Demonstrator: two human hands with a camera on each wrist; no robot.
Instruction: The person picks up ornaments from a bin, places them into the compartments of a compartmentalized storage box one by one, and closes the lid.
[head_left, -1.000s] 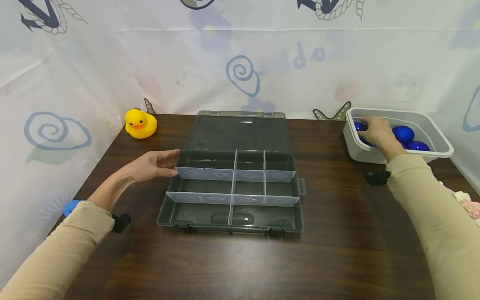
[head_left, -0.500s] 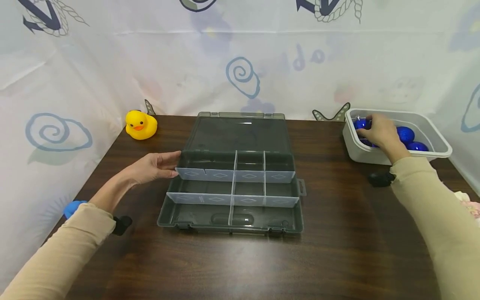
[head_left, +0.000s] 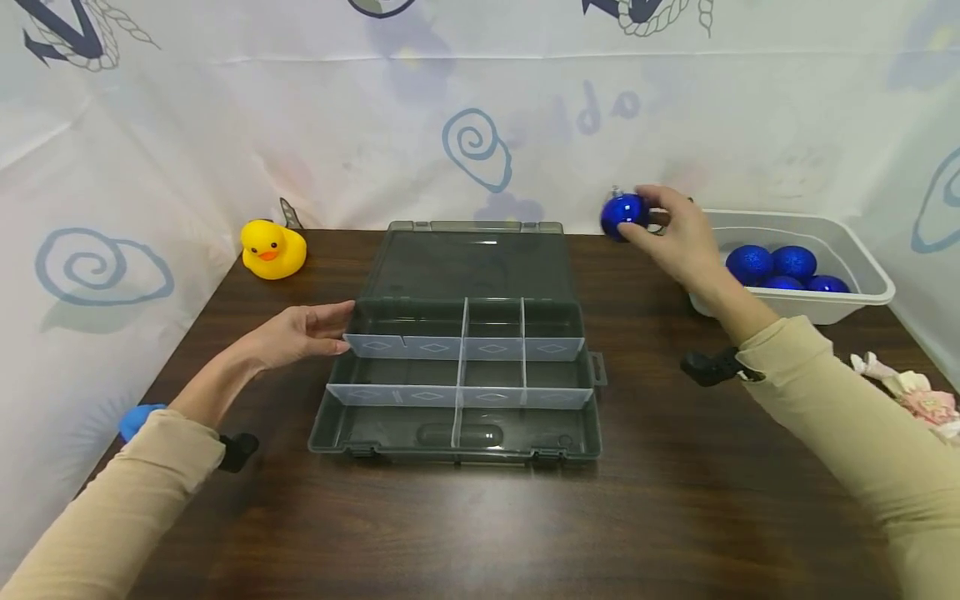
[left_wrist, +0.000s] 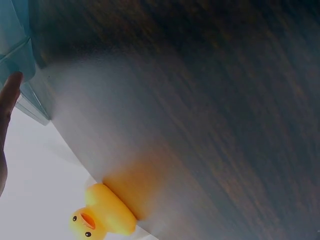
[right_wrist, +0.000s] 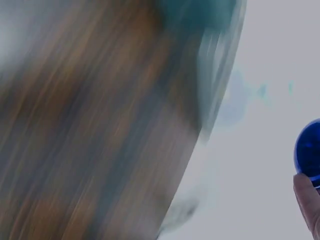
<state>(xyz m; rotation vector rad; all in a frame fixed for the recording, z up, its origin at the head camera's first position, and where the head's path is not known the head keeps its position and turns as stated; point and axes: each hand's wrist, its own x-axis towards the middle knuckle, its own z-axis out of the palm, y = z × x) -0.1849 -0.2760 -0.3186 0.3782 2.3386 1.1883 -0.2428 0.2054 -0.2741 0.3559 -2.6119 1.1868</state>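
Pinched between the thumb and fingers of my right hand point(head_left: 678, 237) is a shiny blue Christmas ball point(head_left: 622, 215) with a silver cap, held in the air left of the white bin. The right wrist view catches part of the same blue ball point(right_wrist: 309, 152) at its edge. My left hand point(head_left: 298, 335) touches the left side of a dark clear compartment box point(head_left: 450, 437), its fingers fairly straight. Light dividers split the box into several compartments, and its lid point(head_left: 476, 262) lies back behind it. In the left wrist view only a finger point(left_wrist: 11, 92) shows against the box.
A white bin point(head_left: 870, 279) holding several blue balls point(head_left: 793, 262) stands at the back right. A yellow rubber duck point(head_left: 273, 250) sits at the back left. Pale pink fabric flowers point(head_left: 926, 402) lie at the right edge. A patterned curtain hangs behind the table.
My right hand has lifted a blue Christmas ball out of the white bin and moved left with it. The left hand stays at the box.
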